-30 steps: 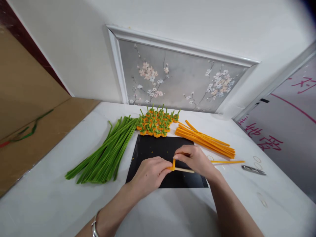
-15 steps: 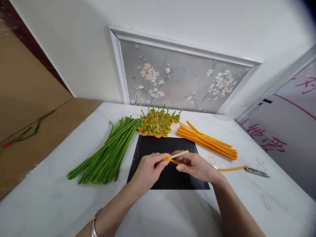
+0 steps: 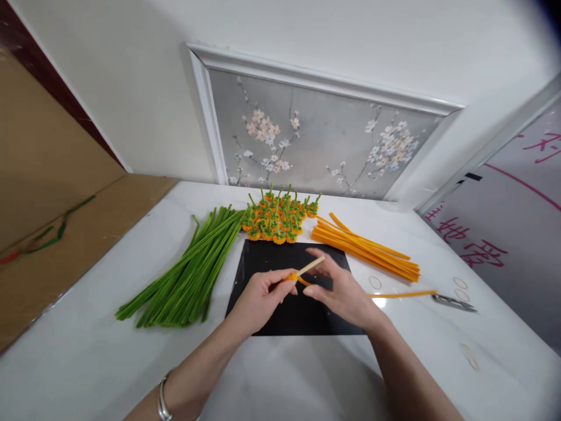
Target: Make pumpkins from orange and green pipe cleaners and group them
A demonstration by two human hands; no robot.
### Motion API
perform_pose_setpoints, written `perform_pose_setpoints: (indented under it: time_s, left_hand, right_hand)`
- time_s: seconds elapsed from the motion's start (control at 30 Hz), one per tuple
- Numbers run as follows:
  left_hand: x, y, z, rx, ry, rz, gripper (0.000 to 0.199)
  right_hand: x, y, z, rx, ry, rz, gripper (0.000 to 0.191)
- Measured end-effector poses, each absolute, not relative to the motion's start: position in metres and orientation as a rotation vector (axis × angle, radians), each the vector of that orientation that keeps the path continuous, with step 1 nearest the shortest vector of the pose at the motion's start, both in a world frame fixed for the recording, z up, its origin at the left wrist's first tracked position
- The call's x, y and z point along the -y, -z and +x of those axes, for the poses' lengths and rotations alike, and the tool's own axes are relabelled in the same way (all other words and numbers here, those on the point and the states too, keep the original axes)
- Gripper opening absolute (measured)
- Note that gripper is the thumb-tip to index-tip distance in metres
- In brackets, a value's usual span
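Note:
My left hand [image 3: 258,298] is closed, pinching a small orange pipe-cleaner coil [image 3: 291,277] wrapped around a pale flat stick [image 3: 312,266]. The stick points up and right out of the coil. From the coil a short orange strand [image 3: 302,281] runs toward the thumb of my right hand [image 3: 344,292]. That hand is open beside the stick, thumb and fingers apart; whether the thumb touches the strand I cannot tell. Both hands are over a black mat [image 3: 272,257]. Another orange length [image 3: 403,294] shows beyond my right wrist; whether it joins the strand is hidden.
Green pipe cleaners [image 3: 188,275] lie piled at left, orange pipe cleaners [image 3: 366,248] at right. Several orange-and-green flower pieces [image 3: 280,216] stand behind the mat. Metal snips [image 3: 453,302] and thin rubber bands [image 3: 468,355] lie on the white table [image 3: 79,356]. A wall rises behind.
My right hand has shifted left and its fingers have spread apart. The stick now tilts more steeply upward, and my left hand still pinches the coil.

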State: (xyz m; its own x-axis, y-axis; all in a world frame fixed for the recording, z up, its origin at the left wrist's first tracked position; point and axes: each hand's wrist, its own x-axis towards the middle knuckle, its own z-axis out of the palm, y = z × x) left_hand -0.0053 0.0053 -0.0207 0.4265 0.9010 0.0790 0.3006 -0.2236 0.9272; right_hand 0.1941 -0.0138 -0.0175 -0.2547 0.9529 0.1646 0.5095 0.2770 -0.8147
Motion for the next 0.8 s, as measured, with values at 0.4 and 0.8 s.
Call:
perform_pose_setpoints:
  time_s: [0.4,0.8]
  left_hand:
    - [-0.008,0.029,-0.012,-1.243,-0.839,2.085,0.026]
    - [-0.001,0.023,-0.007,-0.968,-0.553,2.531,0.026]
  right_hand:
    - [0.033,0.000,0.190,2.250,-0.475,-1.313,0.021]
    - [0.014,-0.004,0.202,2.037,-0.438,-1.286,0.020]
